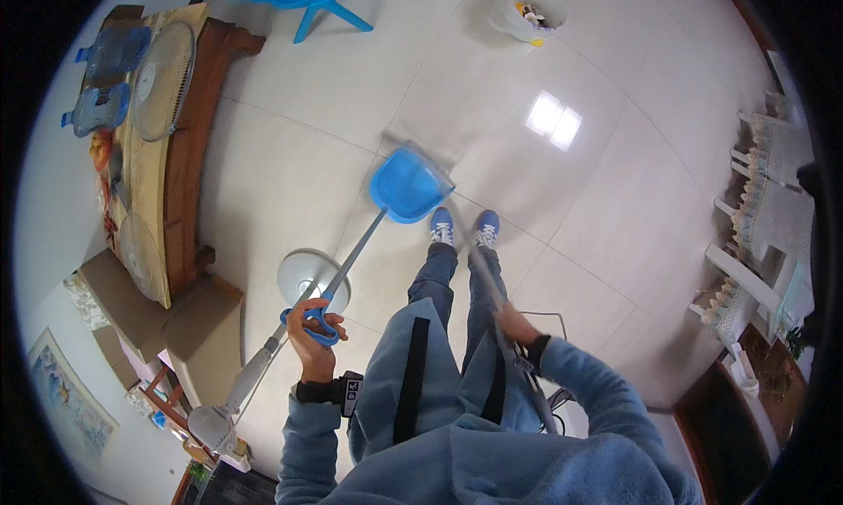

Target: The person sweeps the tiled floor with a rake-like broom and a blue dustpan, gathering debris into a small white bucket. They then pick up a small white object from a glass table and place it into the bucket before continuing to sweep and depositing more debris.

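Observation:
My left hand is closed round the blue grip of a long-handled dustpan. The dustpan's blue scoop rests on the tiles ahead of my feet, its grey pole slanting back to me. In my right hand is a broom's grey stick, gripped and smeared by motion. It runs down past my right shoe towards the scoop. The broom's head is a blur at the scoop's far edge, so its bristles cannot be made out.
A stand fan's round base is close beside the dustpan pole. A wooden cabinet bearing fan grilles and water bottles lines the left. A lined waste bin and blue chair stand ahead; a lace-covered table is at right.

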Action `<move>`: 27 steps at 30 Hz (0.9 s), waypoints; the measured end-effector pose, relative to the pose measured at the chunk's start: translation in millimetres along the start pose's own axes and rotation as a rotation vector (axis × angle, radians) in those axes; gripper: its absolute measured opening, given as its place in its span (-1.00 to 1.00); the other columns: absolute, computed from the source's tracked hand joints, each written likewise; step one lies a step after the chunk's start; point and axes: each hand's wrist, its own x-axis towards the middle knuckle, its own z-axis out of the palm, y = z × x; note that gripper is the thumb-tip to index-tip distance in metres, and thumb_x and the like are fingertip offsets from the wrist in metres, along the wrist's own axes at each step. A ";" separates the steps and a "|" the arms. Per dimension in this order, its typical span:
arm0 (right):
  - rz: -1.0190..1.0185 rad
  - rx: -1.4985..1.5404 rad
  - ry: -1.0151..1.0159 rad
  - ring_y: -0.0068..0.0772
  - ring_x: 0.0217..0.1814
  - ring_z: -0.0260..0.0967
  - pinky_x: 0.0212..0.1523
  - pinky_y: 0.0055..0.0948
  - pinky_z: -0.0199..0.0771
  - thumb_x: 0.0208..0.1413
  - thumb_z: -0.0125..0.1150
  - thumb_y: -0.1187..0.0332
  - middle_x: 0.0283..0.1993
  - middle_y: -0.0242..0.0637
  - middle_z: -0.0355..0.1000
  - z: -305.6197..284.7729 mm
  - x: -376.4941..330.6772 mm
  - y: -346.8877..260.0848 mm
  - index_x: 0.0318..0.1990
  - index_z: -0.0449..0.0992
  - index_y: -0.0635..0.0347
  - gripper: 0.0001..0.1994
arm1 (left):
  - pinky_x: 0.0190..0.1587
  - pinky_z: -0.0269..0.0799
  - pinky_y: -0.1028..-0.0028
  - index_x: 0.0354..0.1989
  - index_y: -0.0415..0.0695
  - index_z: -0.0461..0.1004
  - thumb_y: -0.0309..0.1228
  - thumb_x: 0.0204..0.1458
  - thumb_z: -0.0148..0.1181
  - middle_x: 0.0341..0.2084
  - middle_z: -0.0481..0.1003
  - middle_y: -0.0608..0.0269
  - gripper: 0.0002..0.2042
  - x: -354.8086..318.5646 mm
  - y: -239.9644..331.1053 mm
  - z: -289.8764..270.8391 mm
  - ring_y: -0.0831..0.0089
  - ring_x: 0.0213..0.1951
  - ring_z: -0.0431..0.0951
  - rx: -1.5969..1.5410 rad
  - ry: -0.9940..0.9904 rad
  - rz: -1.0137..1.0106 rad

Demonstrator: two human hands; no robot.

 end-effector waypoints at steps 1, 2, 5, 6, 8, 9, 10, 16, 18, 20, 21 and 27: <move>0.044 0.001 -0.019 -0.09 -0.59 0.32 -0.67 -0.20 0.29 0.11 -0.08 0.17 -0.55 -0.04 0.27 10.2 -17.6 -0.4 -0.25 0.15 0.25 -0.70 | -0.69 0.33 0.47 -0.39 -0.17 0.41 -0.12 0.01 -0.23 -0.78 0.35 0.12 -0.62 0.3 -1.3 -4.5 0.35 -0.73 0.41 -0.010 -0.015 0.015; 0.078 0.056 -0.006 -0.14 -0.62 0.31 -0.70 -0.23 0.28 0.11 -0.08 0.17 -0.57 -0.08 0.25 3.5 -27.4 -4.0 -0.27 0.14 0.23 -0.71 | -0.69 0.33 0.47 -0.40 -0.17 0.41 -0.11 0.01 -0.23 -0.78 0.35 0.12 -0.62 0.3 -2.8 -9.2 0.35 -0.72 0.41 -0.014 -0.001 -0.011; -0.102 -0.052 -0.020 -0.33 -0.72 0.22 -0.79 -0.34 0.23 0.14 -0.10 0.16 -0.63 -0.23 0.16 -57.2 -34.3 -27.0 -0.32 0.13 0.17 -0.74 | -0.69 0.32 0.48 -0.41 -0.16 0.41 -0.10 0.00 -0.22 -0.74 0.37 0.13 -0.62 -7.2 -10.8 -22.8 0.36 -0.72 0.42 -0.094 0.015 -0.088; -0.148 -0.126 0.007 -0.37 -0.75 0.17 -0.81 -0.37 0.21 0.14 -0.11 0.17 -0.64 -0.27 0.13 -77.0 -26.3 -38.2 -0.34 0.13 0.16 -0.76 | -0.69 0.31 0.47 -0.41 -0.15 0.41 -0.10 0.01 -0.23 -0.74 0.37 0.14 -0.62 -9.5 -12.0 -27.3 0.36 -0.72 0.40 -0.079 0.029 -0.095; 0.003 0.220 0.059 -0.41 -0.81 0.10 -0.85 -0.43 0.19 0.14 -0.10 0.22 -0.65 -0.31 0.10 -121.4 -0.5 -58.5 -0.37 0.13 0.13 -0.80 | -0.69 0.28 0.45 -0.42 -0.15 0.40 -0.09 0.01 -0.25 -0.74 0.37 0.16 -0.61 -12.9 -14.5 -34.0 0.37 -0.72 0.37 -0.055 0.067 -0.130; 0.050 0.242 0.114 -0.41 -0.81 0.10 -0.86 -0.43 0.18 0.12 -0.08 0.23 -0.65 -0.31 0.10 -131.9 25.5 -72.0 -0.37 0.13 0.13 -0.80 | -0.69 0.28 0.46 -0.43 -0.15 0.42 -0.09 0.01 -0.24 -0.74 0.37 0.16 -0.61 -11.8 -15.2 -35.7 0.39 -0.72 0.37 -0.023 0.047 -0.115; -0.035 0.298 0.089 -0.41 -0.81 0.11 -0.86 -0.43 0.16 0.11 -0.06 0.24 -0.65 -0.30 0.11 -137.4 41.8 -78.9 -0.37 0.13 0.14 -0.79 | -0.70 0.28 0.47 -0.43 -0.15 0.42 -0.10 0.00 -0.24 -0.74 0.37 0.16 -0.62 -11.1 -16.4 -36.6 0.38 -0.73 0.38 -0.036 0.066 -0.088; -0.239 -0.267 0.048 -0.32 -0.71 0.17 -0.72 -0.28 0.22 0.11 -0.05 0.21 -0.65 -0.31 0.13 -3.9 24.6 -58.4 -0.32 0.17 0.24 -0.74 | -0.70 0.30 0.45 -0.41 -0.17 0.43 -0.12 -0.01 -0.24 -0.75 0.36 0.11 -0.61 1.5 -10.5 -41.8 0.34 -0.73 0.39 0.015 0.011 -0.020; 0.006 0.029 -0.065 -0.35 -0.70 0.15 -0.70 -0.29 0.20 0.12 -0.05 0.21 -0.66 -0.34 0.13 11.7 -19.4 -46.9 -0.32 0.18 0.25 -0.74 | -0.69 0.32 0.45 -0.38 -0.16 0.41 -0.12 0.00 -0.25 -0.73 0.37 0.12 -0.62 0.5 -4.0 -47.2 0.33 -0.70 0.42 0.000 -0.085 -0.080; 0.152 0.394 -0.182 -0.50 -0.74 0.06 -0.77 -0.42 0.10 0.14 -0.07 0.15 -0.67 -0.38 0.08 -14.6 -63.3 -36.2 -0.33 0.17 0.21 -0.72 | -0.69 0.32 0.47 -0.37 -0.15 0.40 -0.12 -0.01 -0.26 -0.72 0.38 0.15 -0.63 -1.9 3.1 -52.4 0.35 -0.70 0.43 0.044 -0.104 -0.076; 0.225 0.388 -0.133 -0.59 -0.77 0.01 -0.81 -0.52 0.03 0.15 -0.10 0.13 -0.67 -0.42 0.07 -30.1 -76.8 -33.6 -0.33 0.17 0.14 -0.74 | -0.71 0.32 0.49 -0.37 -0.14 0.40 -0.11 -0.02 -0.24 -0.72 0.39 0.18 -0.63 -0.2 7.2 -53.7 0.37 -0.70 0.43 0.046 -0.071 -0.106; 0.322 0.557 0.232 -0.60 -0.79 -0.07 -0.84 -0.55 0.00 0.16 -0.14 0.16 -0.67 -0.45 0.01 -98.7 -62.7 -8.6 -0.36 0.10 -0.03 -0.82 | -0.74 0.28 0.49 -0.43 -0.13 0.40 -0.11 -0.04 -0.19 -0.80 0.34 0.18 -0.66 15.8 7.4 -29.7 0.42 -0.77 0.35 0.068 -0.123 -0.057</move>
